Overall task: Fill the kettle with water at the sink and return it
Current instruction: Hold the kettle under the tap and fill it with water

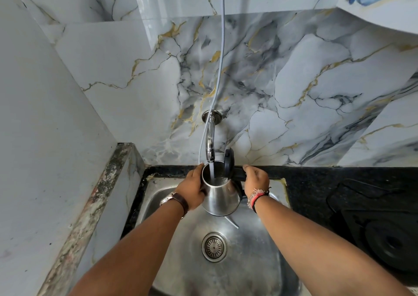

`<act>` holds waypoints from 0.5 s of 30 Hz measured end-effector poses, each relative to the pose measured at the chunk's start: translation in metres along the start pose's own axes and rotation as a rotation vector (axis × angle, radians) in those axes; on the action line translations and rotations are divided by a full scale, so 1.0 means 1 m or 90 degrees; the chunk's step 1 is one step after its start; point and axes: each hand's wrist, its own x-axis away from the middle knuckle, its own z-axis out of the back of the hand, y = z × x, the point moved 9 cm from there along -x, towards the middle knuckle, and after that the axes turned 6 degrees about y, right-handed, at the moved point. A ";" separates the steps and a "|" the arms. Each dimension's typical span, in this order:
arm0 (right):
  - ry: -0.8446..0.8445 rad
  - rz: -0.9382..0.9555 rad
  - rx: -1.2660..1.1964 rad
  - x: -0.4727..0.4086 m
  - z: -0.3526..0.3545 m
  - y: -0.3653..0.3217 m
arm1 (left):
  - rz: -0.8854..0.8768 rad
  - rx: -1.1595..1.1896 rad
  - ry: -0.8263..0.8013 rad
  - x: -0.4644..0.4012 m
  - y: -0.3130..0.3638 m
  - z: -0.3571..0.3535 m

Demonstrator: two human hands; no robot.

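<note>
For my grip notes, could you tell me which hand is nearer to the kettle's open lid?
Right. The right hand holds the handle just beside the lid; the left hand cups the kettle body on the far side.

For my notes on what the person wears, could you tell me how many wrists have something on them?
2: a brown-strapped watch on the left wrist, and red and black bands on the right wrist beside the kettle.

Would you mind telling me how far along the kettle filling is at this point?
Done: the kettle is at the sink with its lid open. In hand: the tap is running into it, the left hand steadying the body and the right hand on the handle. The water level is unclear. Left: shutting off the tap and returning the kettle.
</note>
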 end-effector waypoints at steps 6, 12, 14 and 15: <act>-0.004 -0.003 0.016 0.002 -0.001 -0.001 | 0.014 0.002 -0.007 0.000 -0.002 -0.001; 0.003 -0.004 0.015 0.001 -0.001 0.000 | 0.016 0.009 -0.008 0.001 -0.002 0.000; 0.002 -0.004 0.013 0.001 -0.001 0.001 | 0.014 0.011 -0.007 0.001 -0.002 0.000; 0.001 -0.003 0.011 0.002 -0.002 0.001 | 0.013 0.011 -0.005 0.002 -0.002 0.001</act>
